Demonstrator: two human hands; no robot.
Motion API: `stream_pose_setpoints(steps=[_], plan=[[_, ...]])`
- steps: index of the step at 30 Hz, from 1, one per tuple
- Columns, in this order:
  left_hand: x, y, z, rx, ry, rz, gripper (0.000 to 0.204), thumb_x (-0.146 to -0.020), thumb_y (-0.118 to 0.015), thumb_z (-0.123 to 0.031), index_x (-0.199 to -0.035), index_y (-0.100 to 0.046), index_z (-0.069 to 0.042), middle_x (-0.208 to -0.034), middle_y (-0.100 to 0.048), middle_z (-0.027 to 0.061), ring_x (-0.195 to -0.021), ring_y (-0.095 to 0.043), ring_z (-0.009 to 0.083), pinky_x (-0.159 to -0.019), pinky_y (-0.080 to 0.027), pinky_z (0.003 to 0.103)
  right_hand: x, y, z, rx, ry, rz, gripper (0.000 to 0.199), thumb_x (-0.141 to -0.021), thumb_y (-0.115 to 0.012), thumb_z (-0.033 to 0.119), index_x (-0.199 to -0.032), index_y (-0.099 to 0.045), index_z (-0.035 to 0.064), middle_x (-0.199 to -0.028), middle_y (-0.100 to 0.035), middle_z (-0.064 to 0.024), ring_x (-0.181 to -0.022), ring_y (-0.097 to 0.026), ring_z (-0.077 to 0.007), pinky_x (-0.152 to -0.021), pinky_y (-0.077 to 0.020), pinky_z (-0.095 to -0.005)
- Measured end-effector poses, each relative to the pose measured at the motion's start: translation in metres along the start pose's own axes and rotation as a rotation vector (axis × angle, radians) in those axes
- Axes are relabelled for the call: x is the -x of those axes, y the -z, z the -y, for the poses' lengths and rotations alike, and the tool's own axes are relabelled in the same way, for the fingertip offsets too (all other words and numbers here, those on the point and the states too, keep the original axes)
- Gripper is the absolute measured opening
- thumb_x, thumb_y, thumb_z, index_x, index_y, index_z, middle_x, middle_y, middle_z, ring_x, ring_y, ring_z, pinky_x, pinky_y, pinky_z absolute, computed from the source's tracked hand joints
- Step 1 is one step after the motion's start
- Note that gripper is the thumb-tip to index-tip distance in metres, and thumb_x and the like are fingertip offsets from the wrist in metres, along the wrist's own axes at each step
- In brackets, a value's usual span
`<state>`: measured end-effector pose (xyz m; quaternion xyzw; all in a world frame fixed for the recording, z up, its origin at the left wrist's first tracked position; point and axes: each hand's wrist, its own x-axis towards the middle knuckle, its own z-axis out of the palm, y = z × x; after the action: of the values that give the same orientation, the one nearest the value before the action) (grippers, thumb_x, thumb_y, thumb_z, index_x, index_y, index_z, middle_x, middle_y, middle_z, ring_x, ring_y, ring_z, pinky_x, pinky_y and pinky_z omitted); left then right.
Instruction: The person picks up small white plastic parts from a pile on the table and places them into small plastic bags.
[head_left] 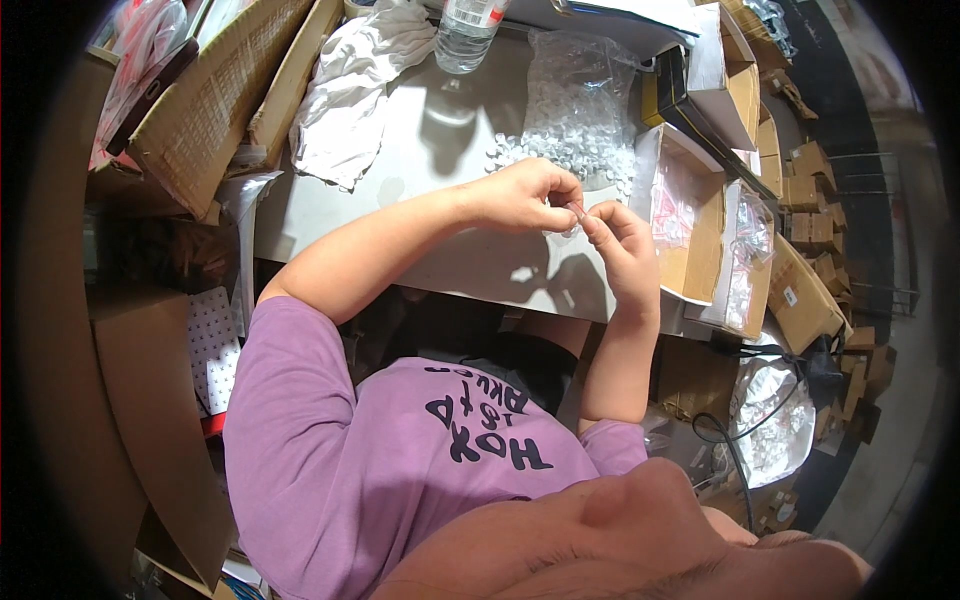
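My left hand (525, 195) and my right hand (622, 240) meet above the grey table (440, 160), their fingertips pinching a small clear plastic piece (575, 212) between them. Just beyond the hands lies a heap of small white round parts (560, 155), spilling from a clear plastic bag (580, 85). Both forearms are bare, and a purple shirt fills the lower part of the view.
A clear water bottle (465, 30) stands at the table's far edge, and a crumpled white cloth (345, 95) lies to its left. Cardboard boxes (205, 95) crowd the left side. Open boxes with bagged items (700, 220) sit at right, and several small cartons (815, 215) lie on the floor beyond.
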<state>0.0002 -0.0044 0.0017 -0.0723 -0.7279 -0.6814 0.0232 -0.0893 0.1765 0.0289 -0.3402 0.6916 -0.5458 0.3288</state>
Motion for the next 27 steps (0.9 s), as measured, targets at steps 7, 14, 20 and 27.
stream_pose_setpoints(steps=[7, 14, 20, 27], plan=[[0.001, 0.002, 0.001, -0.025, 0.014, -0.045, 0.019, -0.079, -0.065, -0.020, -0.084, -0.064, -0.001, -0.072, -0.059, 0.0001, -0.067, -0.050, 0.0066, -0.059, -0.041, 0.023, -0.001, -0.001, -0.007, 0.068, 0.049, -0.082, 0.014, -0.088, -0.063, 0.013, -0.084, -0.060, 0.0008, -0.070, -0.049, 0.0068, -0.065, -0.039, -0.0024, -0.056, -0.0318, -0.0190], [0.001, 0.002, -0.004, 0.047, 0.067, -0.136, 0.015, -0.084, -0.063, -0.016, -0.086, -0.065, -0.001, -0.066, -0.056, -0.0031, -0.062, -0.047, 0.0039, -0.054, -0.039, 0.022, -0.005, -0.005, -0.008, 0.202, 0.109, -0.120, 0.015, -0.086, -0.065, 0.014, -0.086, -0.060, -0.0008, -0.077, -0.055, 0.0005, -0.065, -0.045, -0.0057, -0.058, -0.0372, -0.0217], [0.000, -0.001, 0.005, -0.073, -0.125, -0.162, 0.017, -0.084, -0.064, -0.017, -0.081, -0.062, -0.001, -0.062, -0.053, -0.0033, -0.056, -0.044, 0.0034, -0.048, -0.036, 0.022, -0.004, -0.010, -0.002, 0.359, 0.223, -0.091, 0.014, -0.084, -0.062, 0.011, -0.079, -0.055, -0.0010, -0.074, -0.050, -0.0039, -0.066, -0.046, -0.0116, -0.059, -0.0382, -0.0254], [-0.001, -0.002, -0.005, 0.038, -0.073, -0.158, 0.019, -0.085, -0.065, -0.018, -0.079, -0.062, -0.001, -0.063, -0.052, -0.0022, -0.051, -0.043, 0.0039, -0.044, -0.033, 0.023, 0.009, 0.001, 0.002, 0.223, 0.196, -0.101, 0.013, -0.083, -0.060, 0.008, -0.077, -0.051, 0.0004, -0.074, -0.045, -0.0035, -0.066, -0.042, -0.0112, -0.059, -0.0360, -0.0247]])
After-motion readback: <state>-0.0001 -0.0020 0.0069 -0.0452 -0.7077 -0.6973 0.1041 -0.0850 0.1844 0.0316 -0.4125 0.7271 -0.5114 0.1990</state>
